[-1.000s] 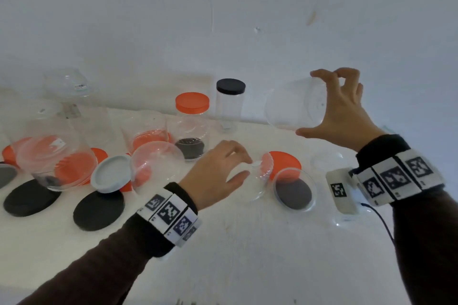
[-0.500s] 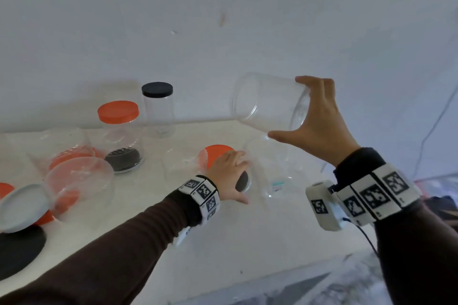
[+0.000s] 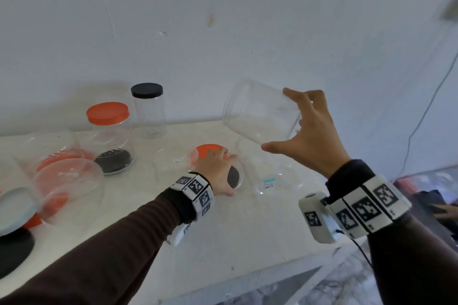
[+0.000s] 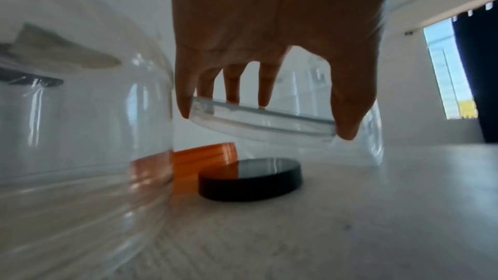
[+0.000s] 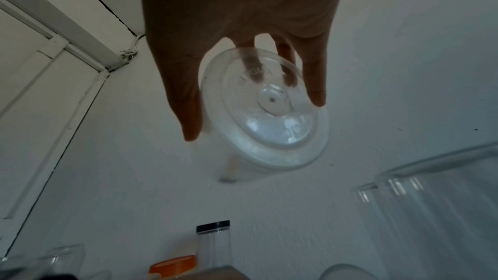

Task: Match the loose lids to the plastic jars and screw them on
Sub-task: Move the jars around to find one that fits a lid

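My right hand (image 3: pixel 275 119) holds a clear lidless jar (image 3: pixel 257 111) in the air, tilted with its mouth toward the upper left. In the right wrist view the right hand (image 5: pixel 254 118) has thumb and fingers curled round the clear jar's (image 5: pixel 269 122) base. My left hand (image 3: pixel 218 168) grips a small clear jar (image 4: pixel 264 120) from above by its rim-like end; it hangs tilted just above a black lid (image 4: pixel 250 178) on the white table (image 3: pixel 247 242). An orange lid (image 3: pixel 208 150) lies right behind the left hand (image 4: pixel 266 124).
At the back stand a jar with an orange lid (image 3: pixel 107 112) and a narrow jar with a black lid (image 3: pixel 147 90). A labelled clear jar (image 3: pixel 270 176) sits under my right hand. Large clear jars (image 3: pixel 67 188), a white lid (image 3: pixel 14 208) and a black lid (image 3: pixel 12 250) crowd the left. The table edge (image 3: pixel 272 275) runs near.
My left hand reached right, closed on the small jar over the black lid and tipped it up. My right hand turned its jar so the side faces me.
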